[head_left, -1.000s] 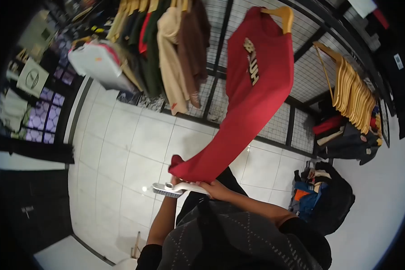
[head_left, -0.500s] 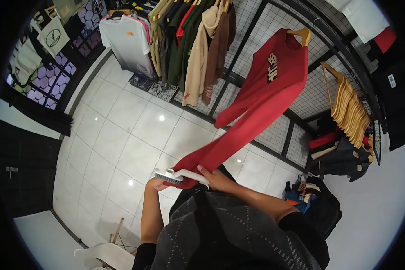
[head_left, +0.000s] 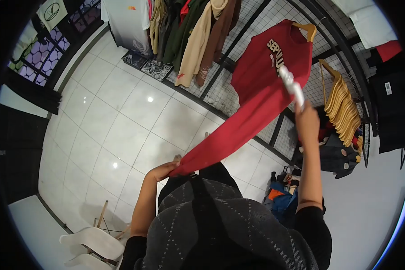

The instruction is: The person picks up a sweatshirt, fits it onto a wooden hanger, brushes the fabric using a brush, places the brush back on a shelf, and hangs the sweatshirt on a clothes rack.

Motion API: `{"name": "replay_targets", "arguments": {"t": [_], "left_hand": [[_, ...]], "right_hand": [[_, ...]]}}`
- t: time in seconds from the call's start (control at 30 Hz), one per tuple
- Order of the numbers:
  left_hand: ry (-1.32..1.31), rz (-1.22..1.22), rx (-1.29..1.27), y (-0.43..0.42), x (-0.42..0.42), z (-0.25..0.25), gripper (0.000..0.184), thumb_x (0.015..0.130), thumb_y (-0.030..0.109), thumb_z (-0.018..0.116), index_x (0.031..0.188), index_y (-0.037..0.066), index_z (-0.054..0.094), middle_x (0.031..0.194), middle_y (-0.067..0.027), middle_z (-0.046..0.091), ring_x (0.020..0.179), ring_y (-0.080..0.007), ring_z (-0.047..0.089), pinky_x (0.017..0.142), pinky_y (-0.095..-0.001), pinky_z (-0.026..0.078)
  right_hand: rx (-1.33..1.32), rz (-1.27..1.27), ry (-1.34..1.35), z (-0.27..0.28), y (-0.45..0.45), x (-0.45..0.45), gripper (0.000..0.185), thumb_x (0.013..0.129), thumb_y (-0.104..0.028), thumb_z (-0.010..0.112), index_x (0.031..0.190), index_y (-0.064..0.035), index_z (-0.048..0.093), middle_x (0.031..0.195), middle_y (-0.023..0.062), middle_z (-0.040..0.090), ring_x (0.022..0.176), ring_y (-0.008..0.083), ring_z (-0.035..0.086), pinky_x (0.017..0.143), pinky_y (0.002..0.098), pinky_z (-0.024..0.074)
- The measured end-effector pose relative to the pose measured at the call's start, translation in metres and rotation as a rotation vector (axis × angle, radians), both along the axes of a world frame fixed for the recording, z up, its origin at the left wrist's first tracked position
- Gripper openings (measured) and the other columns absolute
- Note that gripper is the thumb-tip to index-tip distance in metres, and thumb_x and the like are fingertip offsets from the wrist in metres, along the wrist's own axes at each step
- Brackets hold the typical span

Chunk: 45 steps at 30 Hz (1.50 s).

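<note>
A red long-sleeved sweatshirt (head_left: 261, 67) with pale lettering on its chest hangs from a wooden hanger (head_left: 307, 31). Its sleeve is stretched toward me, and my left hand (head_left: 165, 170) is closed on the cuff end. My right hand (head_left: 307, 123) is raised by the sweatshirt's upper part, closed round the handle of a white brush (head_left: 294, 87). The brush is blurred by motion and lies in front of the chest and upper sleeve; whether it touches the cloth I cannot tell.
Several wooden hangers (head_left: 342, 108) hang right of the sweatshirt on a black grid rack (head_left: 218, 85). More garments (head_left: 195, 45) hang at the back left. A pile of clothes (head_left: 281, 195) sits low on the right. White chairs (head_left: 94, 240) stand at the lower left on the tiled floor (head_left: 121, 121).
My right hand has carried the brush from the cuff up and right to the sweatshirt's upper part. My left hand keeps the cuff, the sleeve still drawn out.
</note>
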State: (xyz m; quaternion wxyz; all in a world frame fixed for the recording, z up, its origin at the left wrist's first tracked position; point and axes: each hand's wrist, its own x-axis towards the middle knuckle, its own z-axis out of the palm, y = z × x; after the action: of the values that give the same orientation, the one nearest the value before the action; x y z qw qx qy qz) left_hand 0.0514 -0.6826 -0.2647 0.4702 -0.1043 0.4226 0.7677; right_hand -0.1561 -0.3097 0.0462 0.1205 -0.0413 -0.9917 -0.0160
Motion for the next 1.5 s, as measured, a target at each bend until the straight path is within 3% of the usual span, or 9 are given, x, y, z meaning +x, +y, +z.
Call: {"name": "replay_targets", "arguments": {"t": [0.17,0.3,0.6,0.83,1.03,1.13,1.2,1.33,1.5], "left_hand": [[0.023,0.199,-0.046,0.010,-0.007,-0.002,0.045,0.098,0.040,0.040,0.128,0.006,0.047,0.118,-0.0045,0.056,0.103,-0.0127,0.054,0.085,-0.0279,0.047],[-0.136,0.072,-0.283,0.019,-0.005,-0.029,0.051,0.096,0.043,0.044,0.138,0.015,0.039,0.123,-0.0015,0.054,0.109,-0.0140,0.052,0.082,-0.0330,0.049],[0.037,0.142,-0.364,0.002,-0.001,-0.009,0.035,0.098,0.035,0.046,0.128,0.017,0.044,0.110,-0.0042,0.057,0.093,-0.0120,0.055,0.075,-0.0281,0.050],[0.030,0.370,-0.121,0.009,-0.004,0.019,0.032,0.095,0.010,0.044,0.127,0.014,0.045,0.097,-0.0031,0.059,0.070,-0.0083,0.047,0.069,-0.0222,0.045],[0.226,0.300,-0.211,0.001,-0.006,0.034,0.034,0.095,0.016,0.038,0.125,0.017,0.055,0.108,-0.0002,0.062,0.090,-0.0066,0.054,0.077,-0.0192,0.041],[0.161,0.381,-0.216,-0.005,-0.001,0.031,0.028,0.092,0.026,0.050,0.115,0.015,0.062,0.105,-0.0016,0.064,0.092,-0.0130,0.058,0.079,-0.0236,0.038],[0.846,0.131,-1.039,0.003,0.003,0.031,0.034,0.084,0.038,0.062,0.108,0.014,0.063,0.099,-0.0047,0.065,0.089,-0.0206,0.059,0.082,-0.0308,0.034],[0.995,-0.085,-1.424,0.019,-0.006,0.065,0.035,0.069,0.032,0.076,0.097,0.014,0.064,0.114,-0.0049,0.057,0.114,-0.0273,0.049,0.102,-0.0572,0.021],[1.296,0.435,-1.142,0.003,0.010,0.096,0.023,0.075,0.018,0.072,0.095,0.011,0.062,0.120,-0.0090,0.053,0.119,-0.0330,0.046,0.109,-0.0578,0.014]], "right_hand": [[-0.106,0.114,-0.501,-0.155,0.002,0.107,0.043,0.090,-0.043,0.052,0.105,-0.0037,0.057,0.077,0.0197,0.065,0.072,0.0369,0.065,0.063,0.0459,0.0518],[-0.390,0.214,-1.044,-0.156,-0.091,0.166,0.046,0.090,-0.046,0.049,0.103,-0.0030,0.057,0.084,0.0234,0.065,0.081,0.0421,0.062,0.075,0.0474,0.0483],[-0.399,0.028,-0.053,-0.064,-0.020,0.042,0.033,0.091,-0.031,0.056,0.094,0.0014,0.059,0.072,0.0237,0.063,0.069,0.0373,0.065,0.057,0.0428,0.0488],[-0.430,0.091,-0.498,-0.198,-0.045,0.133,0.041,0.088,-0.041,0.056,0.104,-0.0034,0.059,0.082,0.0232,0.065,0.075,0.0400,0.064,0.067,0.0473,0.0499],[-0.664,0.262,-0.903,-0.169,-0.102,0.156,0.043,0.091,-0.044,0.053,0.094,-0.0019,0.059,0.074,0.0204,0.062,0.069,0.0366,0.061,0.066,0.0426,0.0461],[-0.900,0.239,-0.604,-0.172,-0.075,0.140,0.029,0.091,-0.032,0.058,0.095,-0.0034,0.061,0.071,0.0189,0.060,0.067,0.0293,0.060,0.065,0.0378,0.0454],[-1.078,0.136,-0.402,-0.184,-0.051,0.131,0.019,0.093,-0.022,0.056,0.092,-0.0032,0.060,0.064,0.0040,0.053,0.061,0.0132,0.049,0.057,0.0286,0.0393],[-1.410,-0.172,-0.069,-0.184,-0.010,0.119,0.023,0.097,-0.025,0.050,0.085,-0.0056,0.053,0.065,-0.0058,0.037,0.062,0.0046,0.034,0.054,0.0220,0.0310],[-0.970,-0.124,0.362,-0.168,0.047,0.096,0.026,0.098,-0.027,0.049,0.085,-0.0050,0.049,0.068,-0.0030,0.039,0.064,0.0051,0.036,0.056,0.0220,0.0313]]}}
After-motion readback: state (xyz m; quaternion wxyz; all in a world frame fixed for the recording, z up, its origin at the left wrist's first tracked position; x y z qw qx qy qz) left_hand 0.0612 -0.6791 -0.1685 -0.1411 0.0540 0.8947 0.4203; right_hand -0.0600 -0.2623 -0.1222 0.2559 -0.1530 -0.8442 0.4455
